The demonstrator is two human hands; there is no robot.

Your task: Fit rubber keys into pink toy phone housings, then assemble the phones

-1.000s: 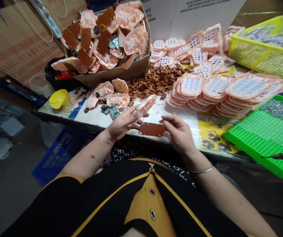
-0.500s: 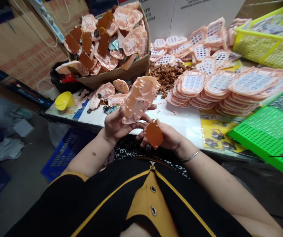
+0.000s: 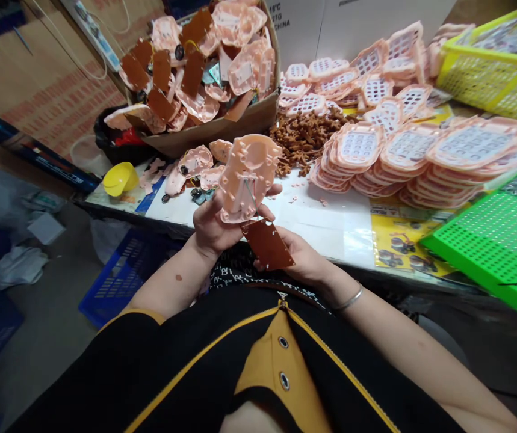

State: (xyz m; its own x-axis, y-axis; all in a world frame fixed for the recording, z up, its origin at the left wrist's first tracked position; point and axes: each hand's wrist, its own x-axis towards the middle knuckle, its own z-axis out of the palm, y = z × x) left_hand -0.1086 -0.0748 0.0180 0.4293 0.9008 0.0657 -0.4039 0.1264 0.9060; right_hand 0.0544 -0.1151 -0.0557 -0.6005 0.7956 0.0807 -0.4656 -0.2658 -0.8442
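My left hand [image 3: 213,225] grips a pink plastic shell [image 3: 247,174], its hollow inside turned up toward me. Thin wires run from the shell down to a brown circuit board [image 3: 268,245]. That board is held at its right edge by my right hand [image 3: 301,255], tilted just below the shell; some of the fingers are hidden behind it. Beyond the shell, more pink shells [image 3: 197,161] with small black round parts lie on the white table top [image 3: 325,225].
A carton [image 3: 213,132] heaped with shells and boards stands at the back. Stacked pink panels [image 3: 360,147] and a brown pile of small parts [image 3: 303,141] lie right of it. Around them are a yellow bowl [image 3: 120,179], a green tray [image 3: 479,240] and a yellow basket [image 3: 479,84].
The brown board has turned and now shows more of its length, closer under the shell. My left hand has tipped the shell more upright, so its wires show more clearly.
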